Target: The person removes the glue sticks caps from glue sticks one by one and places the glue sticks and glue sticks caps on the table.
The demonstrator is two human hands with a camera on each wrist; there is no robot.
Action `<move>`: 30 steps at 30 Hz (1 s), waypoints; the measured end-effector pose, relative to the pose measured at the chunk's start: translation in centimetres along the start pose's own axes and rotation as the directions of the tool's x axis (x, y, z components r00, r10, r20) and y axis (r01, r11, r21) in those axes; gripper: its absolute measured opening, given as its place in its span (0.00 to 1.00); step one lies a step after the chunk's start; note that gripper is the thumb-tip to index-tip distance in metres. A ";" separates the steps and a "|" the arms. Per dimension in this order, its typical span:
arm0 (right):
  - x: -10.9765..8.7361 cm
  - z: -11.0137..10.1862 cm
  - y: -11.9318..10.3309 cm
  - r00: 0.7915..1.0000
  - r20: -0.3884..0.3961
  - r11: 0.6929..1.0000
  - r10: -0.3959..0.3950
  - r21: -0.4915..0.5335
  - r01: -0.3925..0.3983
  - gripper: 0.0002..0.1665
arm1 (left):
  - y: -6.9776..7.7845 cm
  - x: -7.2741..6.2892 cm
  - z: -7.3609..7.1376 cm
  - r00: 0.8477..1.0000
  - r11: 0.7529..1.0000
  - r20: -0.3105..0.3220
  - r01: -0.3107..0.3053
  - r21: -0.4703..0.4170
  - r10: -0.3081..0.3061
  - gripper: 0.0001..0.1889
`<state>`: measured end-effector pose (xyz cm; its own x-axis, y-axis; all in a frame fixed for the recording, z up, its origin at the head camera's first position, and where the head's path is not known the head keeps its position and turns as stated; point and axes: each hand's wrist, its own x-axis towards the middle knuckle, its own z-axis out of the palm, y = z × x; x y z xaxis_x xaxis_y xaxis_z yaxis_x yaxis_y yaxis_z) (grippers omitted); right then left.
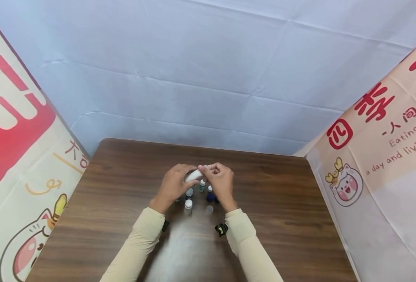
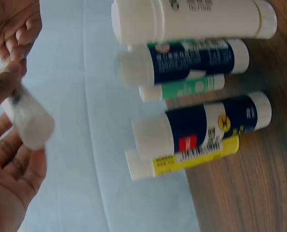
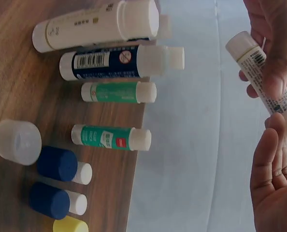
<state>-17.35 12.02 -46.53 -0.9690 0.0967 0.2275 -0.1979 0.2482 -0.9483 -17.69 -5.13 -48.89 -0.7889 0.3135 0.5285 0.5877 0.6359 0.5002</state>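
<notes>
Both hands hold a white glue stick [image 3: 257,67] slantwise above the table. My left hand [image 1: 172,183] grips its barrel with thumb and fingers; dense print and a barcode show beside the thumb. My right hand [image 1: 223,181] pinches the upper end, which the fingers partly cover. In the left wrist view the stick's pale lower end [image 2: 36,129] points out between the hands. Under them stand several glue sticks: a large white one [image 2: 206,19], navy ones [image 2: 194,62] with pale caps, a yellow one [image 2: 194,157] and small green ones [image 3: 109,137].
On the wooden table [image 1: 282,219], a loose translucent cap [image 3: 18,142] stands near two short navy pieces [image 3: 56,164] with white tops. A yellow piece [image 3: 71,224] is cut off by the frame beside them. A pale cloth wall [image 1: 194,78] hangs behind the table.
</notes>
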 end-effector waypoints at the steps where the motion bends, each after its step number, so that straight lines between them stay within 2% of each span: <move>1: -0.2 0.0 -0.5 1.000 0.008 1.000 0.003 0.006 -0.003 0.16 | 0.1 0.0 0.1 1.000 1.000 -0.003 0.006 -0.007 -0.006 0.23; 6: -0.9 -0.2 -2.7 0.999 0.047 1.000 0.010 -0.005 -0.010 0.13 | 0.4 0.0 0.4 0.999 0.999 -0.017 0.032 -0.010 -0.032 0.20; 10: -0.8 -0.5 -2.9 0.994 0.103 1.000 0.026 -0.004 -0.025 0.12 | 0.5 -0.1 0.2 0.999 0.999 -0.010 0.043 -0.003 -0.043 0.18; 15: -0.3 -1.3 -2.5 0.985 0.170 0.998 0.027 0.054 -0.037 0.13 | 0.4 -0.6 -0.2 0.999 0.999 -0.014 0.050 -0.022 -0.050 0.17; 20: -0.1 -2.2 -2.2 0.989 0.148 0.995 0.016 0.090 -0.029 0.17 | 0.0 -1.4 -0.4 0.993 0.995 -0.093 0.070 -0.076 -0.077 0.17; 26: -0.7 -3.0 -1.9 0.993 0.114 1.000 -0.005 0.005 0.005 0.20 | -0.4 -2.6 -0.6 0.972 0.967 -0.163 0.133 -0.216 -0.170 0.18; 30: -1.1 -3.2 0.5 0.994 0.106 0.998 -0.037 -0.037 0.041 0.20 | -0.5 -3.6 -0.8 0.959 0.943 -0.173 0.169 -0.285 -0.224 0.20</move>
<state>-15.88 15.10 -46.54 -0.9712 -0.0148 0.2378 -0.2319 0.2879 -0.9292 -14.98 -7.20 -50.52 -0.8574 0.0365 0.5134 0.4725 0.4516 0.7569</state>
